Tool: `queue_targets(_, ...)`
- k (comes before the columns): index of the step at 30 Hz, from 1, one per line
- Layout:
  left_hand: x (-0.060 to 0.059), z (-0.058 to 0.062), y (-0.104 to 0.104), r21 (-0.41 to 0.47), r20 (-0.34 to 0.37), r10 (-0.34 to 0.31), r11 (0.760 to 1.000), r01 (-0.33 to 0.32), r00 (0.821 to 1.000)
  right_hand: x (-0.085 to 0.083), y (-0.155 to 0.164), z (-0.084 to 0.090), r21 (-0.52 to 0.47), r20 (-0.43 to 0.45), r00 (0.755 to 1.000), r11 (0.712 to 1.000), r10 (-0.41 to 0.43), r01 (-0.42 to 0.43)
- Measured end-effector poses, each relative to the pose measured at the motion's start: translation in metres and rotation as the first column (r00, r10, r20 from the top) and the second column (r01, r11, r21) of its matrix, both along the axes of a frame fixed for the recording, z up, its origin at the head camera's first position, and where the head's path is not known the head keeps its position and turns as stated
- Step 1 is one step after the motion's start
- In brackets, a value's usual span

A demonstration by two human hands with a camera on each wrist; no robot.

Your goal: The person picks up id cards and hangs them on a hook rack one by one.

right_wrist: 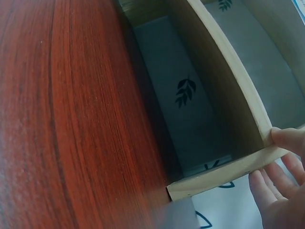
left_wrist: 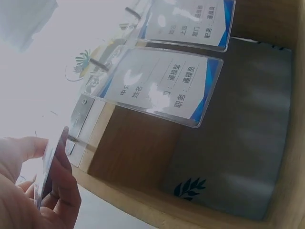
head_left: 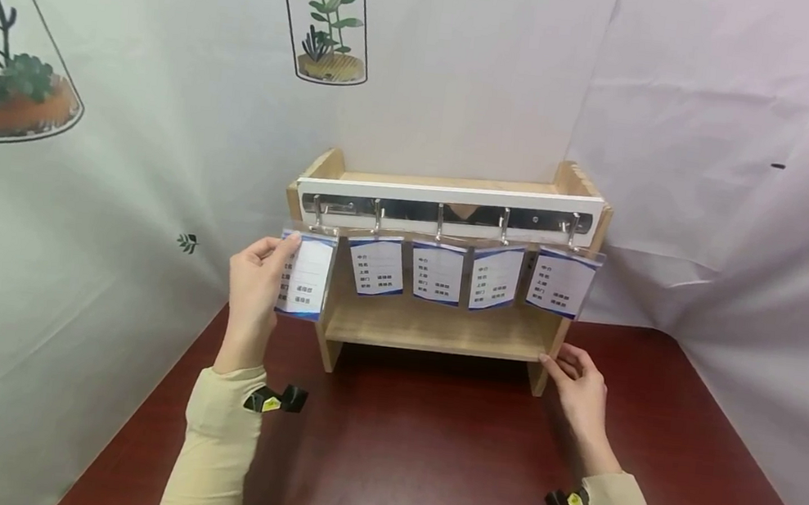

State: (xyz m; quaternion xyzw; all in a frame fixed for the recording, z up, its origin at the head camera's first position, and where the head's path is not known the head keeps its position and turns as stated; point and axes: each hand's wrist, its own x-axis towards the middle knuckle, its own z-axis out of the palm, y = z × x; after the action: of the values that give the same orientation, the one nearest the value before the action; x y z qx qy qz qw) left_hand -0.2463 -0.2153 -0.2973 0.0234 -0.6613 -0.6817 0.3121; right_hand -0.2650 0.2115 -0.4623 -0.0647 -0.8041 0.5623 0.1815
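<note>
My left hand (head_left: 254,278) pinches a clear-sleeved name badge (head_left: 311,276) between thumb and fingers, at the shelf's left end. In the left wrist view this badge (left_wrist: 50,162) is seen edge-on beside the leftmost hook (left_wrist: 72,138); whether it is on that hook, I cannot tell. Several similar badges (head_left: 437,274) hang in a row from metal hooks on the white front rail (head_left: 455,196) of a small wooden shelf (head_left: 433,336). My right hand (head_left: 582,390) grips the lower part of the shelf's right side panel (right_wrist: 224,174), thumb in front and fingers outside.
The shelf stands on a dark red wood-grain table (head_left: 428,452). Behind and at both sides hangs a pale cloth (head_left: 468,70) printed with plants in glass jars. A black strap device (head_left: 278,400) is worn on each wrist.
</note>
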Motion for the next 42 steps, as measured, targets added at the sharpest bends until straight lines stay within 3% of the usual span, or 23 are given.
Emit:
queue_targets(6,-0.005,0.007,0.002,-0.049,-0.046,0.037,0.998,-0.039,0.998,0.002,0.001,0.0,0.001,0.021,1.0,1.0,0.0,0.0)
queue_targets(13,-0.006,0.009,0.002,-0.034,0.012,-0.002,0.999,0.002,1.0,0.004,0.001,-0.002,-0.011,0.015,1.0,1.0,-0.004,0.004)
queue_targets(19,-0.008,0.006,-0.002,-0.05,-0.011,0.009,0.999,-0.009,1.0,0.002,0.001,-0.002,0.002,0.006,1.0,1.0,0.002,-0.002)
queue_targets(24,-0.014,-0.006,-0.002,-0.057,-0.076,0.02,0.998,-0.025,0.997,0.001,0.001,-0.001,0.002,-0.002,1.0,1.0,0.002,-0.002)
queue_targets(30,-0.025,-0.021,-0.001,-0.075,-0.223,0.017,0.997,-0.034,0.975,0.001,0.001,0.0,0.004,-0.006,1.0,1.0,0.003,-0.003)
queue_targets(34,-0.029,-0.03,-0.001,-0.143,-0.243,0.03,0.988,-0.067,0.97,0.002,0.001,-0.001,0.001,-0.006,1.0,1.0,0.003,-0.003)
queue_targets(37,-0.029,-0.034,0.001,-0.184,-0.265,0.05,0.978,-0.102,0.963,0.002,0.001,-0.002,0.004,-0.009,1.0,1.0,0.001,-0.001)
queue_targets(42,-0.014,-0.033,0.009,-0.225,-0.328,0.094,0.959,-0.174,0.94,0.001,0.001,-0.002,0.001,-0.015,1.0,1.0,0.0,0.0)
